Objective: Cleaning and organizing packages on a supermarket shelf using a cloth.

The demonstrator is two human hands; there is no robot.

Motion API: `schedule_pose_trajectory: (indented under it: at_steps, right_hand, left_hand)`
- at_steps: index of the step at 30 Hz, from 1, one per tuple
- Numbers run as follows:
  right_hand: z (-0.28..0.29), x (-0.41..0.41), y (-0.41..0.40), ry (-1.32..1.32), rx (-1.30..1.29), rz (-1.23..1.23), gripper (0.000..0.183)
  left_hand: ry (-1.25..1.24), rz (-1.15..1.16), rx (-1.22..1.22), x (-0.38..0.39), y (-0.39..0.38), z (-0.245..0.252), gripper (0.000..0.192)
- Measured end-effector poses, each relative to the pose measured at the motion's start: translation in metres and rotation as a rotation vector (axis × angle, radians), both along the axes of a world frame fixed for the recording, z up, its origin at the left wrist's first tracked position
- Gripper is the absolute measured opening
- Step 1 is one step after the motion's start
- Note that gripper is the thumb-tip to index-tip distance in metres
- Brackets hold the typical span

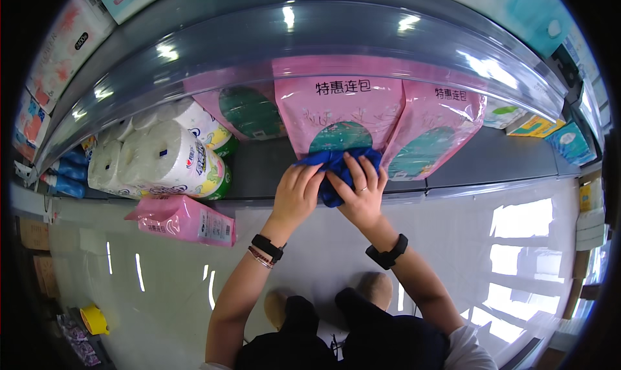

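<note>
A bunched blue cloth (335, 171) is gripped between my two hands, low in front of the pink packages. My left hand (297, 193) has its fingers curled on the cloth's left side. On the right side, my right hand (361, 188) presses fingers into the folds and wears a ring. Just behind the cloth stands a pink plastic package (339, 103) with a green oval, its bottom edge partly hidden by the cloth. Another pink package (432, 127) leans beside it on the right, and a third pink package (250, 105) tilts to the left. All stand on a dark grey shelf (480, 159).
Toilet-roll packs (155, 159) fill the shelf's left, near blue bottles (70, 176). One pink package (187, 222) lies in front of the shelf's edge. A clear-edged upper shelf (291, 35) overhangs the packages. A yellow container (94, 320) sits at lower left on the glossy floor (170, 282).
</note>
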State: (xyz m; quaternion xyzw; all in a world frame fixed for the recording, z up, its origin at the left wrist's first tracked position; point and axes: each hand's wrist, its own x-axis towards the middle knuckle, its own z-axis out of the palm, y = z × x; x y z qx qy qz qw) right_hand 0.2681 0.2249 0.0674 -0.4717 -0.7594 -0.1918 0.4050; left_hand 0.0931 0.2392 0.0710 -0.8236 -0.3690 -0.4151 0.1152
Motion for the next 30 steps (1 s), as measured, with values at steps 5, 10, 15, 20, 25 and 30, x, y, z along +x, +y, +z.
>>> schedule_pose_trajectory:
  at_steps: [5, 10, 15, 20, 25, 30]
  right_hand:
    - [-0.024, 0.001, -0.009, -0.033, -0.197, 0.077, 0.046]
    - [0.025, 0.026, -0.017, 0.177, -0.249, 0.253, 0.052]
    - [0.130, 0.065, -0.018, 0.043, 0.346, 0.141, 0.042]
    - [0.161, 0.094, 0.014, 0.094, 0.156, -0.072, 0.049]
    - [0.070, 0.120, 0.024, 0.193, 0.263, -0.017, 0.040]
    - [-0.010, 0.122, -0.008, 0.181, -0.021, -0.063, 0.041]
  left_hand:
    - [0.025, 0.056, -0.285, -0.007, -0.018, -0.039, 0.028]
    - [-0.068, -0.025, -0.270, 0.009, -0.025, 0.015, 0.037]
    - [-0.104, -0.191, 0.173, 0.040, -0.015, 0.130, 0.033]
    - [-0.016, -0.195, 0.147, 0.091, 0.033, 0.167, 0.033]
    - [0.042, -0.328, 0.095, 0.123, 0.036, 0.095, 0.017]
    - [0.241, -0.336, -0.114, 0.115, 0.017, 0.027, 0.019]
